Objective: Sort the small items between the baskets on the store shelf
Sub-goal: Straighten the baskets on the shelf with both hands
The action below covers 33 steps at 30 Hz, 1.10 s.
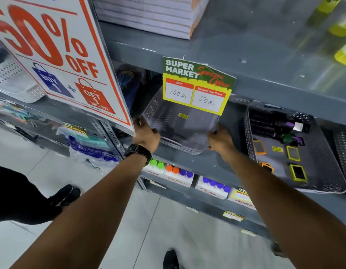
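Observation:
A clear perforated basket [168, 121] sits on the grey shelf, its front edge sticking out past the shelf lip; it looks bare inside apart from a small yellow sticker. My left hand [146, 135] grips its front left corner and my right hand [220, 140] grips its front right corner. To the right lies a grey perforated basket [323, 171] holding dark markers [275, 125] with purple and green caps and several small yellow- and orange-framed slates [298, 172].
A price card [197, 86] hangs from the shelf above and covers the clear basket's back. A big 50% OFF sign [57, 55] stands at left. Boxes of colour-capped bottles [178, 173] fill the lower shelf. Another person's legs are at the far left.

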Each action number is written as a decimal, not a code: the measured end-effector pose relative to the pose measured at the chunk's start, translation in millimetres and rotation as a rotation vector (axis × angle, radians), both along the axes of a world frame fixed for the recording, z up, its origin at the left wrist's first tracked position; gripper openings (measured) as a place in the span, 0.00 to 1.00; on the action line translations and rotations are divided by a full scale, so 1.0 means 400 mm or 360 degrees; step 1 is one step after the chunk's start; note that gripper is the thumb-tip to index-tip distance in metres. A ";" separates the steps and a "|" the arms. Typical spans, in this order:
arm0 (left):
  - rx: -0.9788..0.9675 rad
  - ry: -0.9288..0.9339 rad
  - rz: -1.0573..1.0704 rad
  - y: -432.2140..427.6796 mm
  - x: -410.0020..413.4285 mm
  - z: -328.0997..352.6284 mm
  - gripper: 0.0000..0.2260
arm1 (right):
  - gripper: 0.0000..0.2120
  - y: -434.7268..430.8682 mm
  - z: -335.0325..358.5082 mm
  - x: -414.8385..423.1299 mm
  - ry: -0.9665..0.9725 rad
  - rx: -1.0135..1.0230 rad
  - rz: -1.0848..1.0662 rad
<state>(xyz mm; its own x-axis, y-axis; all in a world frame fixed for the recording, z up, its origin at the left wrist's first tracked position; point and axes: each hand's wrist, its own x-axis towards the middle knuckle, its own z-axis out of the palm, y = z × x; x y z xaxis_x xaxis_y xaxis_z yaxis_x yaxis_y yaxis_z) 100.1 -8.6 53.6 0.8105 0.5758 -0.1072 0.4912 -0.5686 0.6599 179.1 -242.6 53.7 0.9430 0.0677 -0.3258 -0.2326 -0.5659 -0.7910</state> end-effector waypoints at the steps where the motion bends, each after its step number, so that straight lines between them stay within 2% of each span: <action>1: 0.0027 0.0013 -0.0003 -0.001 0.001 0.001 0.31 | 0.20 -0.001 0.002 0.005 -0.0010 -0.0014 0.0006; 5: 0.0105 0.0018 -0.0021 -0.008 -0.002 -0.001 0.30 | 0.23 0.001 0.004 0.023 -0.0021 -0.0112 0.0029; 10: 0.0177 0.0039 -0.0027 -0.012 0.000 0.000 0.29 | 0.30 0.003 0.001 0.039 -0.0002 -0.0180 0.0094; 15: 0.0140 0.0075 0.0016 -0.023 -0.007 0.006 0.31 | 0.28 -0.006 -0.001 0.047 -0.0029 -0.0240 0.0164; 17: 0.0219 -0.0031 0.0041 -0.041 -0.017 0.014 0.34 | 0.28 -0.031 0.005 0.049 -0.0092 -0.0349 0.0174; 21: 0.0625 -0.0283 -0.0171 -0.132 -0.020 0.039 0.34 | 0.21 -0.139 0.023 0.027 -0.0415 -0.0248 0.0056; 24: 0.0722 -0.0365 -0.0463 -0.263 0.011 0.060 0.33 | 0.17 -0.274 0.041 0.003 -0.0655 -0.0172 -0.0129; 26: 0.0752 -0.0442 -0.0694 -0.358 0.030 0.066 0.32 | 0.18 -0.366 0.056 -0.005 -0.0705 -0.0229 -0.0164; 29: 0.0658 -0.0528 -0.0970 -0.510 0.053 0.068 0.30 | 0.19 -0.522 0.071 -0.009 -0.0693 -0.0380 -0.0219; 33: 0.0259 -0.0135 -0.1021 -0.648 0.076 0.043 0.30 | 0.16 -0.684 0.069 -0.024 -0.0573 -0.0817 -0.0269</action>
